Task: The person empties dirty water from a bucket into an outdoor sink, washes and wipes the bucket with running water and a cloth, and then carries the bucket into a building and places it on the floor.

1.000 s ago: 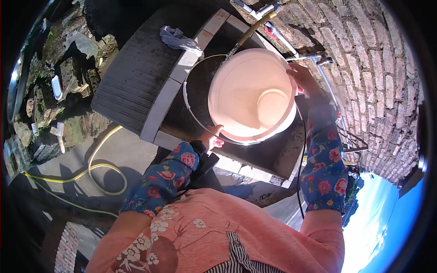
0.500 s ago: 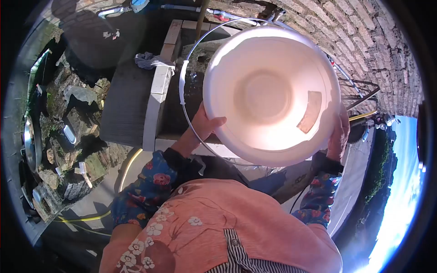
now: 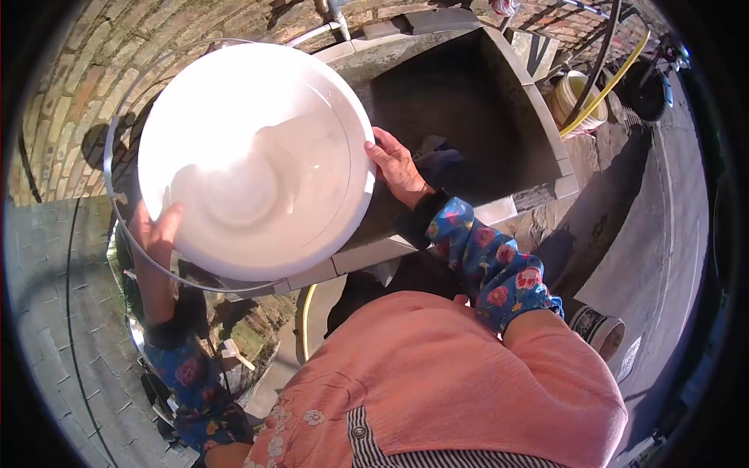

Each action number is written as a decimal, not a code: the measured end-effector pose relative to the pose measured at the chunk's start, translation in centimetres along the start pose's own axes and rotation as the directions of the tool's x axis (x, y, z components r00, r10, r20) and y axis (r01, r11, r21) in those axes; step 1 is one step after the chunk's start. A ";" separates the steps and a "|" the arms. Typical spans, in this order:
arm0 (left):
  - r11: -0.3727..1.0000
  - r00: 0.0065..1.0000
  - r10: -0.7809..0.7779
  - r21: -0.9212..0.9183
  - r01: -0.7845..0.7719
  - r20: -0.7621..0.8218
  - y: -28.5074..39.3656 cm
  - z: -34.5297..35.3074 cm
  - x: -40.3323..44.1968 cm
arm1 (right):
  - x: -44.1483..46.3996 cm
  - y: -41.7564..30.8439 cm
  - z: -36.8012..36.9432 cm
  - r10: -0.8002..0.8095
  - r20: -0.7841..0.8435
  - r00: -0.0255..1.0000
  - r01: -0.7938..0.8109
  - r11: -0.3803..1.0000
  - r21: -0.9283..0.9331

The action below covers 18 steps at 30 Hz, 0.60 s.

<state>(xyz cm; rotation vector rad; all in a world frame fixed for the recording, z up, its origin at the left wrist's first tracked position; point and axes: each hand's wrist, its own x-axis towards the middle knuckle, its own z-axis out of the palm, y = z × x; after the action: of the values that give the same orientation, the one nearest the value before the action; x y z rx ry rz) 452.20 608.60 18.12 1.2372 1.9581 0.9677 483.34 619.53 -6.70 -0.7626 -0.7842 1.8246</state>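
A large white bucket [image 3: 312, 210] is held up in front of me, its mouth facing me and its inside brightly sunlit. My left hand [image 3: 156, 230] grips the rim at the lower left, thumb over the edge. At the right side, my right hand [image 3: 398, 168] closes on the rim, with the thumb near the lip. The thin metal handle [image 3: 117, 191] hangs loose around the bucket's left and lower side. What the fingers do behind the wall is hidden.
Behind the bucket lies a tiled basin [image 3: 538, 109], dark inside, with a cloth [image 3: 438, 152] in it. To its right are a pale pail [image 3: 581, 97] and a yellow hose [image 3: 616, 78]. A patterned pot [image 3: 597, 331] stands lower right; a brush [image 3: 238, 355] lies lower left.
The bucket and both hands have moved left, away from over the basin, as my view turned. Both hands still hold the rim. Sunlight now falls on the upper left inside.
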 end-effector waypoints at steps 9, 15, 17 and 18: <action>0.963 1.000 -0.008 0.271 0.002 0.020 7.4 10.8 0.9 | 2.4 12.1 -0.8 0.616 0.217 0.757 -0.580 0.787 -0.208; 0.922 0.997 -0.078 0.380 0.070 0.006 7.6 16.4 -0.3 | 4.3 25.6 -3.7 0.423 0.382 0.822 -0.277 0.882 -0.382; 0.910 0.994 -0.100 0.400 0.104 -0.031 7.5 17.1 -0.4 | 4.7 21.8 -2.3 0.140 0.930 0.339 0.932 0.087 -0.353; 0.861 0.993 -0.107 0.495 0.121 -0.056 7.4 17.0 -0.2 | 5.0 21.7 -1.5 0.445 0.834 0.327 0.891 0.149 -0.428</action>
<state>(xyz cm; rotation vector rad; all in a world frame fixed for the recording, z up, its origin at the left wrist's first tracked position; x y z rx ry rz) 469.42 614.91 15.15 1.3569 2.3633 0.4230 471.39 617.48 -25.48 0.0212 -2.9359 0.8124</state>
